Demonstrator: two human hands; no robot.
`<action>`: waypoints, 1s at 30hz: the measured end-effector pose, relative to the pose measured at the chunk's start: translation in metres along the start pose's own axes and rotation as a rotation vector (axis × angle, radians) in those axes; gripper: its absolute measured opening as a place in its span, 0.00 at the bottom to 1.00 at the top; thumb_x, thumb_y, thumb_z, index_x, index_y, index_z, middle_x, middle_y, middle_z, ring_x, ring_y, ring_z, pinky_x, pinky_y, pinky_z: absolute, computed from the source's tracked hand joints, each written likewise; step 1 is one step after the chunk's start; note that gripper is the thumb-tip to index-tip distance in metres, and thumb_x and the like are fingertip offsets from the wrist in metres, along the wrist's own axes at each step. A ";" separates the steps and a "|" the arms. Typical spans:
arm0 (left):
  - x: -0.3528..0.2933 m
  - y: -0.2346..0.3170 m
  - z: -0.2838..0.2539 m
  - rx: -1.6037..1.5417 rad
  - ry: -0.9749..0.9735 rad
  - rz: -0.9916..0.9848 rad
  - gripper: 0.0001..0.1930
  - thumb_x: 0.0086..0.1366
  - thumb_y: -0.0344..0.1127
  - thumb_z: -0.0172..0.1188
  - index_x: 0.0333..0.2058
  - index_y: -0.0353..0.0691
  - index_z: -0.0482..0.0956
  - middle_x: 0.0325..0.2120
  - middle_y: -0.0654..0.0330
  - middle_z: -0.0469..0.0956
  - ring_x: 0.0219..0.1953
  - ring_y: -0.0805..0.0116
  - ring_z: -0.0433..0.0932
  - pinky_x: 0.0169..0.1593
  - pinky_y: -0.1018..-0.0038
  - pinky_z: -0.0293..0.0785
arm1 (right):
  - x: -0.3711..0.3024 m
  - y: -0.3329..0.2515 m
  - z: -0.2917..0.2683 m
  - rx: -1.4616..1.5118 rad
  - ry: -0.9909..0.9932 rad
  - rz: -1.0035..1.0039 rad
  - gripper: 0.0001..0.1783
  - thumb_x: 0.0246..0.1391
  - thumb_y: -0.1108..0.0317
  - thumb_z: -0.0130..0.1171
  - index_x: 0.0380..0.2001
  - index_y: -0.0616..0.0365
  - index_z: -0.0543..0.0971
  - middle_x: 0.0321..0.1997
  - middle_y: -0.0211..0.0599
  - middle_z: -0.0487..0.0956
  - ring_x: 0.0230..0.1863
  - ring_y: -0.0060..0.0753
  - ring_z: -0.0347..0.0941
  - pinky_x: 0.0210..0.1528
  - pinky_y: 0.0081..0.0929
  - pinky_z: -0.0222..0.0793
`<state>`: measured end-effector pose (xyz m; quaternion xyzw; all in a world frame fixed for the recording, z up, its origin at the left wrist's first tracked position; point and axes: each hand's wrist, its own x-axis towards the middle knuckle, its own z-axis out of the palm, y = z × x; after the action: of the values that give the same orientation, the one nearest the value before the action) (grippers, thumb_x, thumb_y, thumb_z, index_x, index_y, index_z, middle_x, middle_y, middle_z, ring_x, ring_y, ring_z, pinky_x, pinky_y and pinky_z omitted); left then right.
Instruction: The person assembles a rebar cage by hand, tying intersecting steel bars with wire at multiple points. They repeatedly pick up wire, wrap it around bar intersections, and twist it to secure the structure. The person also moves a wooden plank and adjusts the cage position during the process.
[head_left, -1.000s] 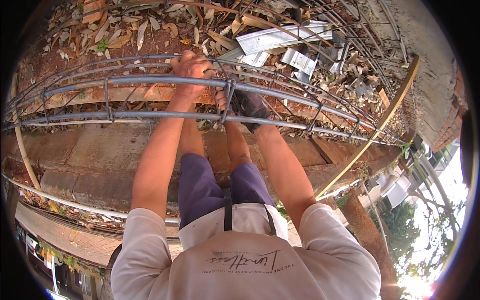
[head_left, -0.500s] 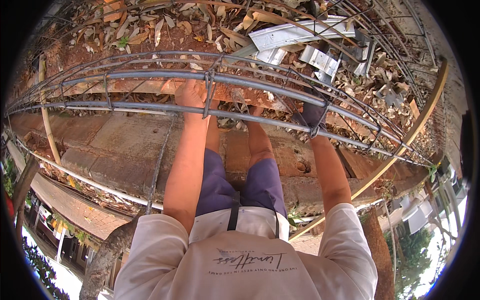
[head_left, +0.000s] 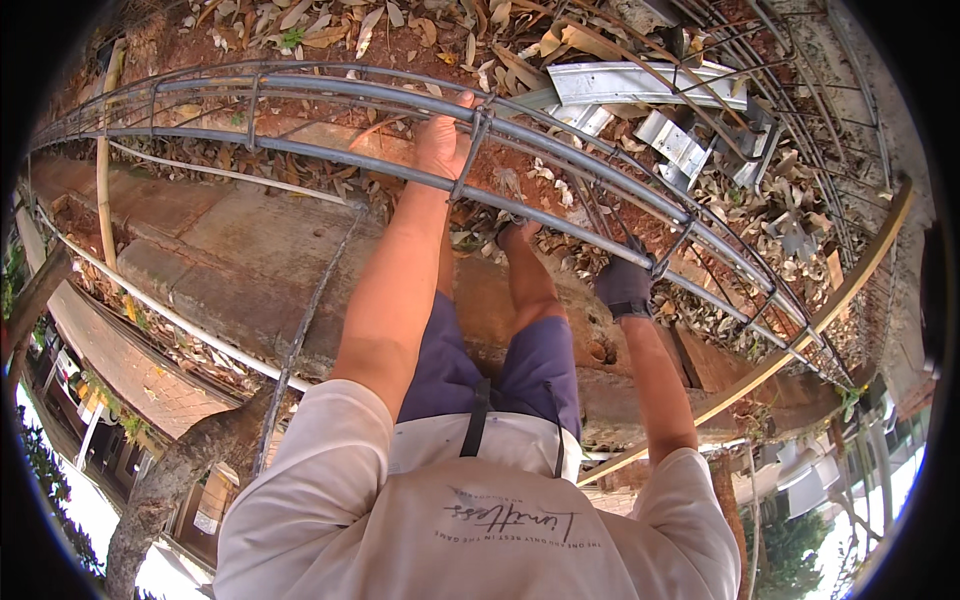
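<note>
A long rebar cage, made of steel bars tied with square stirrups, stretches across in front of me. My left hand, bare, reaches under its near bar and is closed round a bar further in, just left of a stirrup. Further right, my right hand wears a dark glove and grips the near bar beside another stirrup. Its fingertips are partly hidden behind the steel.
Bent metal sheet pieces lie among dry leaves beyond the cage. More rebar stands at the far right. A wooden strip slants along the right. Stone slabs lie underfoot; a tree trunk is at lower left.
The cage has swung in view, its left part further away and its right part nearer. My left hand has moved away and rightward with it; the right hand has come slightly nearer. Both keep their hold.
</note>
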<state>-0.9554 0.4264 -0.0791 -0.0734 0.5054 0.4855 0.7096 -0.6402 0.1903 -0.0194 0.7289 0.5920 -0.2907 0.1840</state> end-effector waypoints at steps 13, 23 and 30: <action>-0.006 -0.003 0.003 0.230 0.081 -0.027 0.24 0.59 0.31 0.77 0.52 0.38 0.76 0.44 0.60 0.81 0.46 0.66 0.79 0.50 0.64 0.78 | -0.167 -0.088 -0.214 0.514 -0.351 0.106 0.25 0.66 0.61 0.55 0.60 0.64 0.78 0.42 0.64 0.84 0.43 0.66 0.82 0.45 0.47 0.76; 0.013 -0.005 -0.016 0.144 -0.098 -0.247 0.13 0.62 0.33 0.72 0.44 0.38 0.83 0.43 0.59 0.82 0.46 0.66 0.79 0.50 0.63 0.80 | -0.104 -0.179 -0.236 0.198 -0.096 0.233 0.32 0.64 0.61 0.52 0.73 0.38 0.69 0.69 0.67 0.70 0.69 0.77 0.64 0.71 0.63 0.59; 0.010 -0.008 -0.011 0.195 -0.024 -0.301 0.13 0.63 0.35 0.71 0.44 0.36 0.84 0.44 0.60 0.83 0.47 0.65 0.79 0.50 0.64 0.80 | -0.066 -0.222 -0.244 -0.145 -0.122 0.297 0.29 0.63 0.55 0.55 0.68 0.28 0.75 0.77 0.64 0.62 0.72 0.89 0.54 0.76 0.76 0.41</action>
<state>-0.9559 0.4222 -0.0953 -0.0732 0.5249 0.3232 0.7840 -0.8141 0.3409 0.2261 0.7743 0.4846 -0.2607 0.3125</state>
